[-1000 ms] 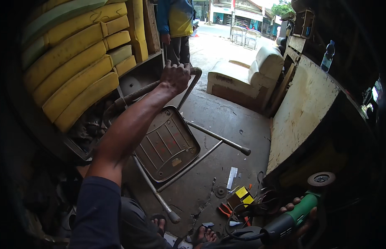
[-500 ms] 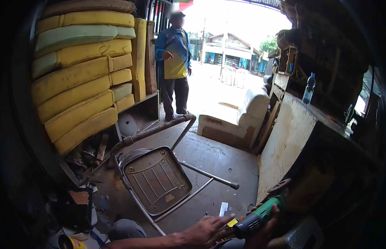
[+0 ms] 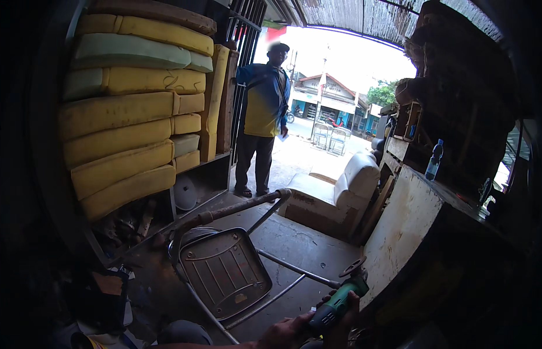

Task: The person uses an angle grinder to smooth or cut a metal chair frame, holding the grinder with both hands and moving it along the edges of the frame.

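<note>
A green and black angle grinder [image 3: 337, 303] with a brown disc [image 3: 352, 267] at its far end is held low at the right. My right hand [image 3: 348, 320] is wrapped around its body, fingers showing on the left side. At the dark rear end, my left hand [image 3: 284, 333] is closed against the tool; shadow hides part of its fingers. Just beyond, an upturned metal-framed chair lies on the floor, with its brown ribbed seat panel [image 3: 225, 273] facing me. One chair leg [image 3: 300, 269] ends close to the disc.
Yellow foam cushions [image 3: 117, 110] are stacked on a rack at the left. A person [image 3: 262, 110] stands by the doorway. A white sofa seat [image 3: 335, 186] and a worn cabinet [image 3: 405, 224] line the right, with a plastic bottle [image 3: 434, 160] on top.
My view has tilted up. The grinder has moved up and left toward the chair leg, and my left hand has closed at its rear. The person's forearm has moved from the torso toward the rack.
</note>
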The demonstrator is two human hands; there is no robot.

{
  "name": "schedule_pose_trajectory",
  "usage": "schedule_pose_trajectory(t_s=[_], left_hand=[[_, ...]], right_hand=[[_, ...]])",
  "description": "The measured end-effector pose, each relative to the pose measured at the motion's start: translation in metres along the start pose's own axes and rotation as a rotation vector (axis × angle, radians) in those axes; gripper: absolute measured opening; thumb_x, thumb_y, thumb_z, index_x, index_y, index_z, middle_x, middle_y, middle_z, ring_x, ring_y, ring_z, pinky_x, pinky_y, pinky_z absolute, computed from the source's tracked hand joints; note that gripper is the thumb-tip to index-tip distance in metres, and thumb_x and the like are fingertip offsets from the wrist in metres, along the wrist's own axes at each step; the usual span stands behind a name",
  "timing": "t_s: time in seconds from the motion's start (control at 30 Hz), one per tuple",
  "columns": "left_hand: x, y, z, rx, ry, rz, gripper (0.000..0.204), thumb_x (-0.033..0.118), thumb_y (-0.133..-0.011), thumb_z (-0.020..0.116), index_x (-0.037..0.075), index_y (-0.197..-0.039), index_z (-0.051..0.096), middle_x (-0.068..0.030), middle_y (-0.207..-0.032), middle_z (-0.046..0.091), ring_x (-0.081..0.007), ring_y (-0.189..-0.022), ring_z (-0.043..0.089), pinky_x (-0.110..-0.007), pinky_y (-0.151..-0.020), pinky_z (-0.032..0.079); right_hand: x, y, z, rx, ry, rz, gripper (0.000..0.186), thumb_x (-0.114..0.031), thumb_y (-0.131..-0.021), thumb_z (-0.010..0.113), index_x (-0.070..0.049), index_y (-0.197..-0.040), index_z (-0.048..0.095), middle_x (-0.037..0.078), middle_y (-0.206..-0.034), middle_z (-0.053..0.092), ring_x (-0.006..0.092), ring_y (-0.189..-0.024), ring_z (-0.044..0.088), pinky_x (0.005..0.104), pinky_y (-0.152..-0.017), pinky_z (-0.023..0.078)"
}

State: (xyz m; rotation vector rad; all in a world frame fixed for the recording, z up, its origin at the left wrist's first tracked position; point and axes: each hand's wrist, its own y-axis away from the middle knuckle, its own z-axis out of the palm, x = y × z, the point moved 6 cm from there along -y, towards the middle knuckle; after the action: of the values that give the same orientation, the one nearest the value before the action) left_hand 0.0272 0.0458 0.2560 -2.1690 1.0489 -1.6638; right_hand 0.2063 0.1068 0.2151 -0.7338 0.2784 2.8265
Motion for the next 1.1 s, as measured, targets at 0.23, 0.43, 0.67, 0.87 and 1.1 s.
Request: schedule_pose_trajectory(t_s=[0.23,0.43,0.67,0.87,1.1], left_hand=[[-0.002,-0.006,-0.011,0.026,0.020,0.044,0.055,0.012,-0.090,0.069,0.001,-0.140,0.048,-0.0288,-0.098,0.067,-0.0472,-0.088,0.068,-0.050,-0.074,0.054],[-0.009,-0.012,-0.005,-0.031,0.044,-0.136,0.055,0.023,-0.091,0.074,0.003,-0.136,0.050,-0.0225,-0.089,0.070,-0.0353,-0.079,0.071,-0.044,-0.071,0.055],[-0.024,-0.019,0.020,-0.108,0.330,-0.132,0.053,0.019,-0.091,0.074,0.007,-0.136,0.050,-0.0194,-0.091,0.072,-0.0289,-0.080,0.072,-0.041,-0.072,0.056],[-0.041,-0.017,0.037,-0.370,0.241,-0.257,0.065,0.024,-0.103,0.059,0.014,-0.159,0.029,-0.0212,-0.134,0.059,-0.0312,-0.117,0.062,-0.047,-0.102,0.048],[-0.021,-0.016,0.027,-0.085,0.251,-0.119,0.056,0.012,-0.091,0.069,0.010,-0.141,0.045,-0.0173,-0.087,0.068,-0.0249,-0.077,0.068,-0.040,-0.070,0.054]], right_hand=[[0.013,-0.014,-0.016,-0.011,0.054,0.048,0.048,-0.048,-0.092,0.059,-0.003,-0.105,0.064,0.017,-0.084,0.069,0.0335,-0.071,0.068,0.0479,-0.068,0.060],[-0.001,-0.017,-0.027,0.030,0.059,-0.069,0.050,-0.051,-0.091,0.060,-0.003,-0.105,0.065,0.016,-0.083,0.068,0.0331,-0.071,0.068,0.0480,-0.066,0.060],[-0.019,-0.012,-0.036,0.061,0.015,-0.083,0.053,-0.053,-0.091,0.059,-0.002,-0.106,0.065,0.016,-0.081,0.068,0.0332,-0.070,0.066,0.0476,-0.065,0.058],[-0.028,-0.020,-0.052,0.098,0.042,-0.129,0.055,-0.054,-0.090,0.059,-0.002,-0.105,0.065,0.017,-0.081,0.068,0.0342,-0.070,0.066,0.0486,-0.065,0.058],[-0.025,-0.008,-0.038,0.092,0.005,-0.139,0.047,-0.047,-0.090,0.059,-0.003,-0.104,0.065,0.016,-0.081,0.068,0.0333,-0.070,0.066,0.0476,-0.066,0.059]])
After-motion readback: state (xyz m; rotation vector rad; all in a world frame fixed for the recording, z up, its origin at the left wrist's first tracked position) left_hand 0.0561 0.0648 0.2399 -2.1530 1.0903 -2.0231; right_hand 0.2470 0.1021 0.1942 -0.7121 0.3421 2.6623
